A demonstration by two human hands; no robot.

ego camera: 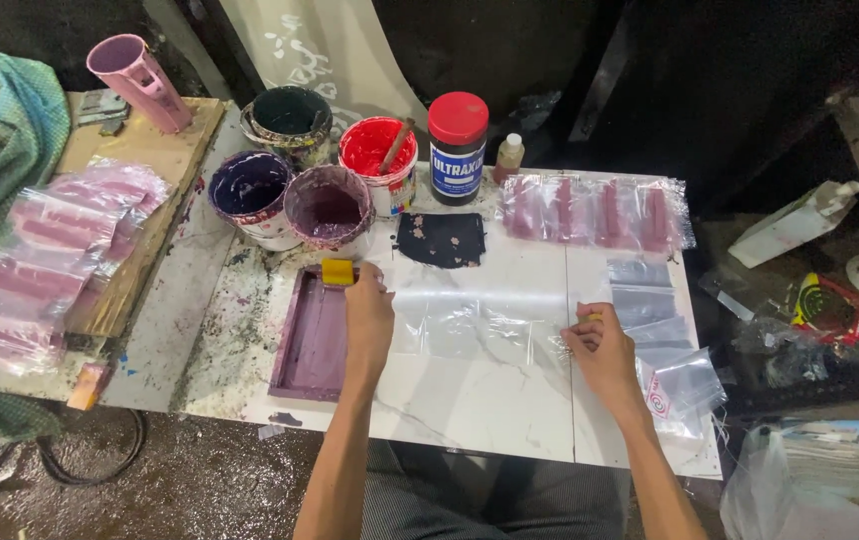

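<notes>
Plastic bag (470, 330), clear and flat, lies mid-desk (490, 410) between both hands. Left hand (368, 318) presses its left edge, fingers together and flat, just beside a purple tray (312, 340) with a yellow sponge (338, 272) at its top. Right hand (605, 345) pinches the bag's right edge, fingers clamped on it. More bags (665, 345) pile to the right. Paint pots (330, 208) stand behind, printed bags (595, 212) near them.
</notes>
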